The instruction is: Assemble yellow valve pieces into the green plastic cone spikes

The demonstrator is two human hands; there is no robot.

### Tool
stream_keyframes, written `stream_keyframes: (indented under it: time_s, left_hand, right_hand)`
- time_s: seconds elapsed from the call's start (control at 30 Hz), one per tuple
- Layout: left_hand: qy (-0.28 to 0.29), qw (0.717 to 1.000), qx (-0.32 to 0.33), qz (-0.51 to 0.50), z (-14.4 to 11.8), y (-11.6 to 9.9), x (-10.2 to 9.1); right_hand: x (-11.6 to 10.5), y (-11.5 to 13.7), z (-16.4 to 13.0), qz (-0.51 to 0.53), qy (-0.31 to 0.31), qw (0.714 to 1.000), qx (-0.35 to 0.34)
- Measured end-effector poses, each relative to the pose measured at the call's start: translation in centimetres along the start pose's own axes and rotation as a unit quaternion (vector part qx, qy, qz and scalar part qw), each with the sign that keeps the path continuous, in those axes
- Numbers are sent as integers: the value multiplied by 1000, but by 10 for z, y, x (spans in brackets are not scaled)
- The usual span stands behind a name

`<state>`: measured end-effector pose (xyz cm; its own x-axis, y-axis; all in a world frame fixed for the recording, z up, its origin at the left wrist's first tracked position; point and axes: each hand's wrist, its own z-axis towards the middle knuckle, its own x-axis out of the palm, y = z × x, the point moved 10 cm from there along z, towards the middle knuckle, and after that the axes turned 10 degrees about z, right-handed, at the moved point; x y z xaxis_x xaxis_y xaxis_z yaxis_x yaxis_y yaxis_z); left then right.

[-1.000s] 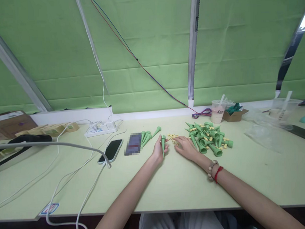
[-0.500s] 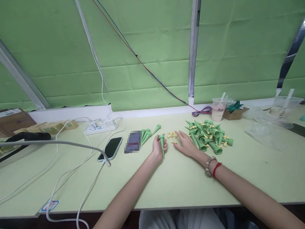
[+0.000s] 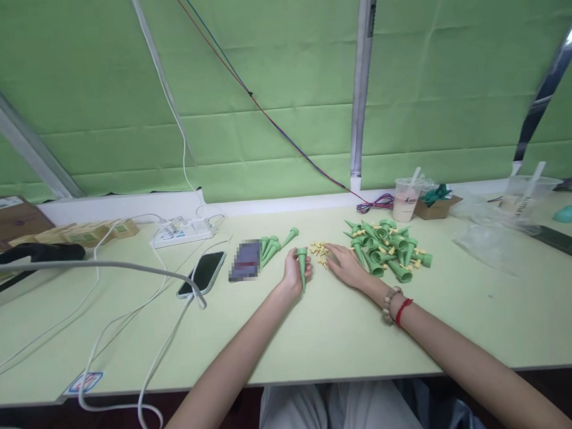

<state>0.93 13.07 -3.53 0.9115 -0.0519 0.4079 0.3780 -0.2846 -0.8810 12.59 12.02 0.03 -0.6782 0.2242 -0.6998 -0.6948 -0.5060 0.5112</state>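
My left hand (image 3: 294, 273) grips a green cone-shaped spike (image 3: 302, 267), wide end up and tip down toward the table. My right hand (image 3: 348, 265) lies flat on the table with its fingertips on a small heap of pale yellow plastic pieces (image 3: 318, 251). Whether a piece is pinched between the fingers cannot be made out. Right of that hand is a pile of green cone spikes (image 3: 388, 251), some with yellow pieces fitted. A small group of green cones (image 3: 274, 245) lies to the left of my left hand.
A phone (image 3: 205, 272) and a blurred dark card (image 3: 245, 266) lie left of the cones. A power strip (image 3: 184, 230) and white cables (image 3: 130, 307) cover the left side. A drink cup (image 3: 405, 199), a small cardboard box (image 3: 436, 204) and plastic bags (image 3: 493, 241) stand at the back right.
The view has tilted slightly, so everything sits a bit higher in the picture. My right hand's fingers have shifted over the yellow pieces. My left hand still holds the green cone.
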Motion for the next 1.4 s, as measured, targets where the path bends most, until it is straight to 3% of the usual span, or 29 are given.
stream_keyframes:
  time_s: [0.13, 0.27, 0.5, 0.67, 0.87, 1.03, 1.13, 1.23, 1.4]
  left_hand:
    - [6, 1000, 4, -3, 0, -1, 0]
    - [23, 1000, 6, -1, -1, -3, 1]
    - [71, 997, 4, -14, -3, -4, 10]
    - [81, 995, 47, -33, -5, -16, 14]
    - [88, 994, 36, -44, -7, -17, 16]
    - [81, 995, 39, -41, -6, -18, 14]
    - [63, 997, 16, -34, -7, -14, 11]
    - [49, 999, 12, -17, -8, -14, 8]
    - [81, 996, 37, 13, -9, -16, 14]
  right_hand:
    - [9, 5, -1, 1, 39, 999, -33]
    - [0, -2, 0, -10, -2, 1000, -10]
    - [3, -10, 2, 22, 10, 999, -24]
    - [-3, -17, 3, 52, -18, 998, 4]
    - [-14, -22, 1, 142, -61, 987, 55]
    - [-26, -26, -3, 259, -119, 951, 120]
    - [-11, -24, -6, 361, -82, 916, 155]
    - [5, -19, -8, 403, -36, 899, 165]
    - [3, -12, -5, 349, -27, 931, 105]
